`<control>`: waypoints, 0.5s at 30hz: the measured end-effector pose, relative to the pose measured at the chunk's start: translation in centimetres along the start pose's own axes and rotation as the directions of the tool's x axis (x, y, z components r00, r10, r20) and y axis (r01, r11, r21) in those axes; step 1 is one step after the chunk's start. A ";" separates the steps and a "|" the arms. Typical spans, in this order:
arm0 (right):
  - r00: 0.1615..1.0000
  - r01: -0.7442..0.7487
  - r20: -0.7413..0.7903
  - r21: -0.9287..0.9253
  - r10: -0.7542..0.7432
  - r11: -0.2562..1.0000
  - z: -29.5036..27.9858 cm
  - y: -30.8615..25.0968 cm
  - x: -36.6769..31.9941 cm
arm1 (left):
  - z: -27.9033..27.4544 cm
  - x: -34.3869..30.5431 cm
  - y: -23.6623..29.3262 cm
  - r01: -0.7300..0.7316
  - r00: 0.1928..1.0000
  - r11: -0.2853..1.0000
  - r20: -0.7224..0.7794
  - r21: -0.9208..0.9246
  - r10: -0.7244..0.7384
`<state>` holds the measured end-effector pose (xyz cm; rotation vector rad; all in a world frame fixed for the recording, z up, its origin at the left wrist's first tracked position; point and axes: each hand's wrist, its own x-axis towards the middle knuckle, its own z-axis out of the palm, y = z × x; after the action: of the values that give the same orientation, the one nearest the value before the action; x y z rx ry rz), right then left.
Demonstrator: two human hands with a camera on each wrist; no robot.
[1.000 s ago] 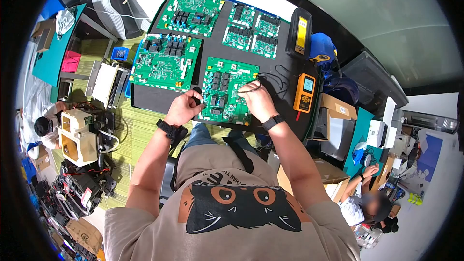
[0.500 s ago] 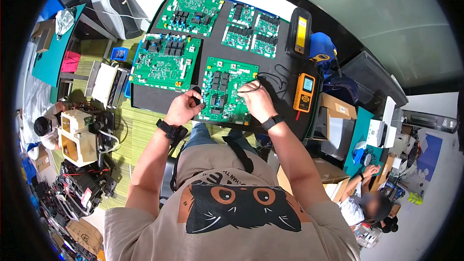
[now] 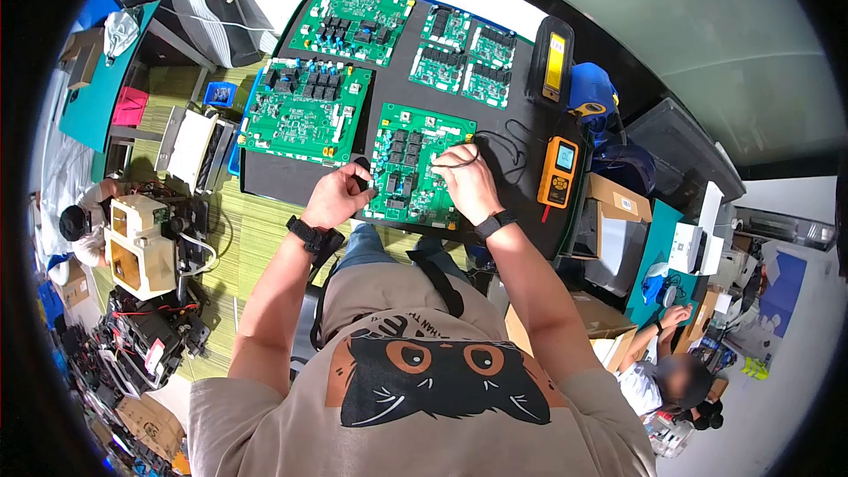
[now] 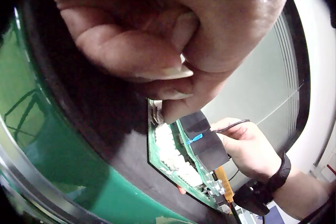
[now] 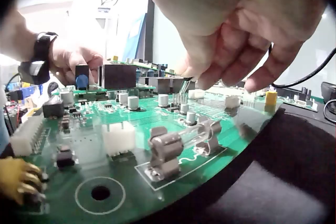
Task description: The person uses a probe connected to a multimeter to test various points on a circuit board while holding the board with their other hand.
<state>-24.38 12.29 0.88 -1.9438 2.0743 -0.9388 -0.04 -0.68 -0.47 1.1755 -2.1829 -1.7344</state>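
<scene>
A green circuit board (image 3: 439,134) lies at the table's front, with black relays (image 3: 405,148) and white connectors on it. My left hand (image 3: 334,198) is at its left edge, fingers curled and fingertips on the edge; in the left wrist view the fingers cover part of that corner. Over the board's right half, my right hand (image 3: 465,184) pinches the end of a thin black lead (image 5: 300,80). Its fingertips are low by thin metal pins (image 5: 184,86) in the right wrist view. A glass fuse (image 5: 195,136) in metal clips sits near that board's corner.
An orange handheld meter (image 3: 558,171) with a lit screen lies right of the board. Two large boards (image 3: 305,115) are at the left and back left, several small boards (image 3: 465,53) at the back. A black case with yellow (image 3: 552,62) stands back right. Another person sits at right.
The head view has shifted slightly. Both hands keep nearly the same places on the board, and the lead stays in the right fingers.
</scene>
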 end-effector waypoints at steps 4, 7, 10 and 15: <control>0.999 -0.042 -0.019 0.004 0.042 0.999 -0.1 -0.4 0.2 | 0.0 0.0 -0.2 -0.016 1.000 1.000 -0.007 -0.002 0.016; 0.999 -0.043 -0.009 -0.008 0.043 0.999 0.2 -0.1 0.1 | 0.0 0.0 -0.1 -0.013 1.000 1.000 -0.007 0.001 0.013; 1.000 -0.014 -0.001 -0.026 0.014 1.000 0.1 -0.3 0.2 | 0.0 0.0 0.0 0.001 1.000 1.000 -0.002 -0.005 -0.001; 1.000 -0.008 0.009 -0.037 0.008 0.999 0.0 -0.4 0.3 | 0.0 0.1 -0.2 -0.006 1.000 1.000 -0.002 -0.011 0.006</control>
<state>-24.09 12.02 1.22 -1.9522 2.1085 -0.8947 -0.01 -0.70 -0.64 1.1663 -2.1705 -1.7407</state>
